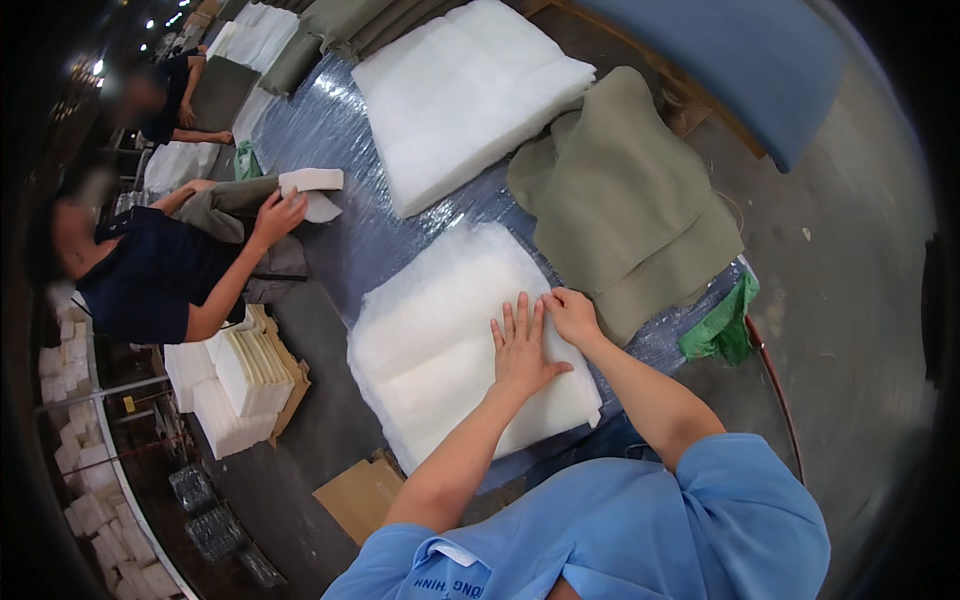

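Note:
A thick, fluffy sheet of white batting (430, 350) lies on the plastic-covered table right in front of me. My left hand (522, 355) rests flat on it, fingers spread, near its right side. Close beside those fingers, my right hand (573, 318) is closed at the batting's right edge, thumb and fingers pinched together there. Its fingertips are partly hidden. Just beyond my right hand are grey-green fabric pieces (625, 190), cut with curved outlines and loosely overlapped. Farther back stands a thick stack of white batting (465, 90).
At the left, a co-worker (165, 260) handles grey fabric and a white piece; another person (175, 100) works farther back. Foam blocks (235, 375) are stacked on the floor. A green plastic bag (725, 325) hangs at the table's right corner, near a red hose (775, 385). A blue-covered surface (740, 60) stands behind.

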`<state>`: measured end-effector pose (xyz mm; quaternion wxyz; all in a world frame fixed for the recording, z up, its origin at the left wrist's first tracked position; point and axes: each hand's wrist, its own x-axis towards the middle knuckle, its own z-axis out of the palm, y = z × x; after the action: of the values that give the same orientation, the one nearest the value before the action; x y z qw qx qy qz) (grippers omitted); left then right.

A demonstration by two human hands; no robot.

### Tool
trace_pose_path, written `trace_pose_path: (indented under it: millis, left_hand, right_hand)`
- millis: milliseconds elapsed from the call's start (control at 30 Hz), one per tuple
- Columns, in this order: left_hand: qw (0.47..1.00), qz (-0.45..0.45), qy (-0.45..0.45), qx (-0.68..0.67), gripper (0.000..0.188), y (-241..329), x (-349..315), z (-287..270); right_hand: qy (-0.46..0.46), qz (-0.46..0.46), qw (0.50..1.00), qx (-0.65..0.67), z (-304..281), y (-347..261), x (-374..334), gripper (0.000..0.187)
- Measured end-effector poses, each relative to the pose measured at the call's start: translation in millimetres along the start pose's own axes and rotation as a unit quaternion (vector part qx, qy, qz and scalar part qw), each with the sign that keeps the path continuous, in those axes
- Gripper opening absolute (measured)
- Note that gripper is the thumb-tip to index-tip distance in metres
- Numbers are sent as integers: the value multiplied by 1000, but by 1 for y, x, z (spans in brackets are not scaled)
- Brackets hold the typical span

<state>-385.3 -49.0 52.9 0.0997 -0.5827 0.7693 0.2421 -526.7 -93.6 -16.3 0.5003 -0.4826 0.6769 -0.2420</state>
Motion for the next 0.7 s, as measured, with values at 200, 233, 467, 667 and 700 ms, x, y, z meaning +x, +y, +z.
trace_pose_path:
  millis: [200, 233, 467, 667, 700]
  left_hand:
    - [994, -34, -98, 33, 140, 2, 11, -7]
    - [994, -36, -102, 32, 140, 2, 10, -6]
    - [993, -29, -106, 36, 140, 6, 17, -7]
    - [993, -37, -90, 70, 142, 0, 22, 6]
    - [992, -36, -86, 89, 142, -2, 23, 10]
  right_hand:
    - [47, 16, 997, 59, 12, 16, 16, 26]
    - [46, 27, 997, 58, 12, 16, 18, 26]
    - [84, 32, 987, 130, -1, 16, 1, 32]
    - [-34, 28, 991, 123, -12, 2, -63, 48]
    - [-36, 26, 995, 91, -1, 6, -63, 50]
